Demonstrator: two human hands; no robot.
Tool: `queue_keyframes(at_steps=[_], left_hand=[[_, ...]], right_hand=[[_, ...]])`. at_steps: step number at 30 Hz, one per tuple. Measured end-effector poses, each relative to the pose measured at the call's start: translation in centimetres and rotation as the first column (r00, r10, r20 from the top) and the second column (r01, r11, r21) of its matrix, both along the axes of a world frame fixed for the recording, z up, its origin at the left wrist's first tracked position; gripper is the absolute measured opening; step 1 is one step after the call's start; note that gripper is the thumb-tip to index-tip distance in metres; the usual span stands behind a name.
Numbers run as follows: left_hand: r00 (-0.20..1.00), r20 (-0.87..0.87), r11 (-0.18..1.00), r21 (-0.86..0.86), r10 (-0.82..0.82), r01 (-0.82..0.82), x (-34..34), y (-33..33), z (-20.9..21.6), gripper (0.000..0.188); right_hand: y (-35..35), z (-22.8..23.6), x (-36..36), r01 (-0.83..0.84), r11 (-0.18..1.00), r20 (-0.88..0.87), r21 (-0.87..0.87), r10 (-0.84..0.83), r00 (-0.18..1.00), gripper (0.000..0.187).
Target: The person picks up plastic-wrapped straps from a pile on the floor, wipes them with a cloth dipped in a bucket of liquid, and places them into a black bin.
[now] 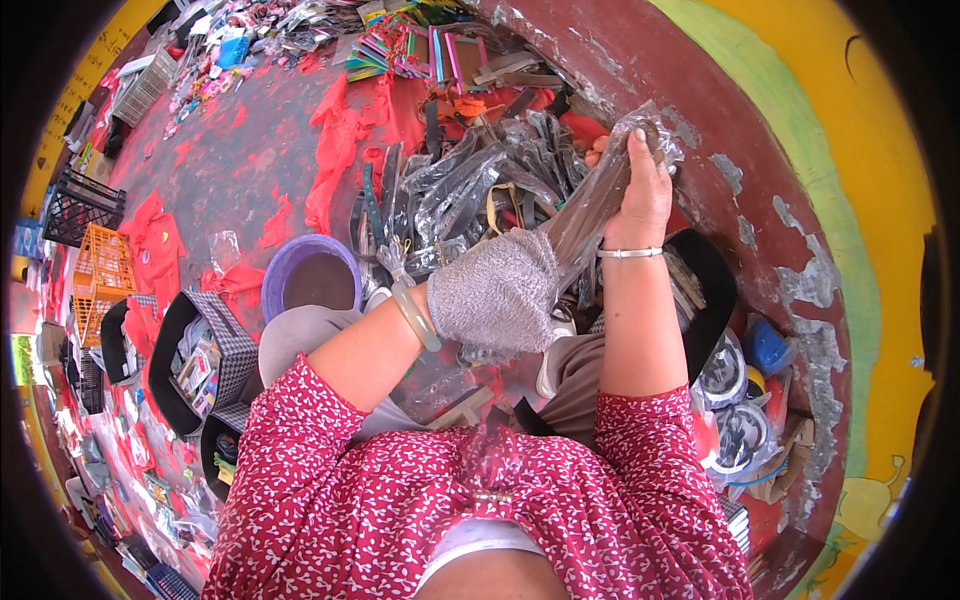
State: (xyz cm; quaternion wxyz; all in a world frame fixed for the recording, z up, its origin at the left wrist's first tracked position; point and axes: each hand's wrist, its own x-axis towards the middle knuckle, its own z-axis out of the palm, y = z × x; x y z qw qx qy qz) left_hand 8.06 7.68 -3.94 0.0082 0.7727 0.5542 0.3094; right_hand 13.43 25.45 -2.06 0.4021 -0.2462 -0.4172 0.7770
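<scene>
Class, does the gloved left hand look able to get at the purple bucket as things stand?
Probably yes: the purple bucket stands close by, open-topped, on the person's left. The gloved left hand is at the plastic-wrapped bundle, though, and might have to leave it first.

Bright, diffuse light hazes the floor (pixel 275 150) toward its left edge; plastic wrapping (pixel 593 208) glints (fisheye distortion bows the wall (pixel 800 140)).

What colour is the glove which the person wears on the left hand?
Grey, lightly speckled; the glove shows in the head view.
</scene>
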Motion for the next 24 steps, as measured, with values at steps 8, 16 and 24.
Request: queue_keyframes(at_steps=[8, 16, 24], left_hand=[[0.962, -0.224, 0.982, -0.141, -0.155, 0.125, 0.1, -1.0, 0.9, 0.026], [0.972, -0.193, 0.989, -0.043, 0.134, -0.145, 0.6, -1.1, 0.9, 0.023], [0.97, 0.126, 0.975, 0.052, 0.206, -0.214, -0.4, -0.8, 0.9, 0.021]], right_hand=[[2.2, -0.3, 0.6, 0.037, 0.997, -0.052, -0.064, -0.041, 0.998, 0.021], [2.1, 0.7, 0.1, -0.229, 0.939, -0.301, -0.256, 0.148, 0.942, 0.065], [-3.8, -0.4, -0.4, -0.519, 0.828, -0.247, -0.212, 0.468, 0.848, 0.052]])
